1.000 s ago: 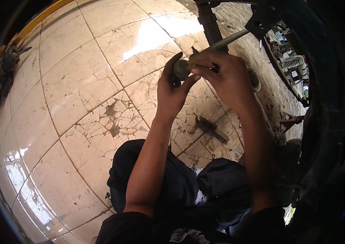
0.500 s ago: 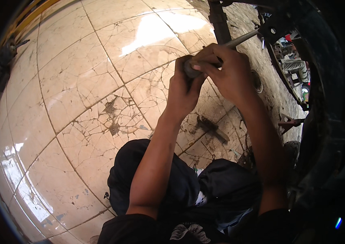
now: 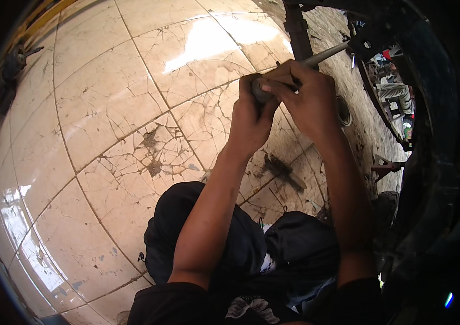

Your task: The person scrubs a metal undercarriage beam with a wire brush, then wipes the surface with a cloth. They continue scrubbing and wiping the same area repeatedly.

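- The round part (image 3: 261, 94), grey, is held in front of the knees (image 3: 300, 233), above the floor (image 3: 116, 108).
- It is cupped by the left hand (image 3: 251, 119), whose thumb and fingers are closed around its sides.
- Its top is met by a fingertip of the right hand (image 3: 312, 100); the other fingers are curled, and whether anything is gripped by them cannot be told.
- Behind the right hand a rod (image 3: 328, 54) is seen, slanting up to a dark bracket (image 3: 367, 44); its near end is hidden by the fingers.
- A dark post (image 3: 296, 33) is crossed by the rod's line.
- Below the hands, a dirty brush (image 3: 285, 172) is left lying on the cracked tiles.
- To the right, a reddish stand (image 3: 386, 168) is seen, with a person's grey-clad leg (image 3: 398, 93) beyond.
- At far left, dark machinery (image 3: 12, 70) is seen near a yellow beam (image 3: 40, 26).
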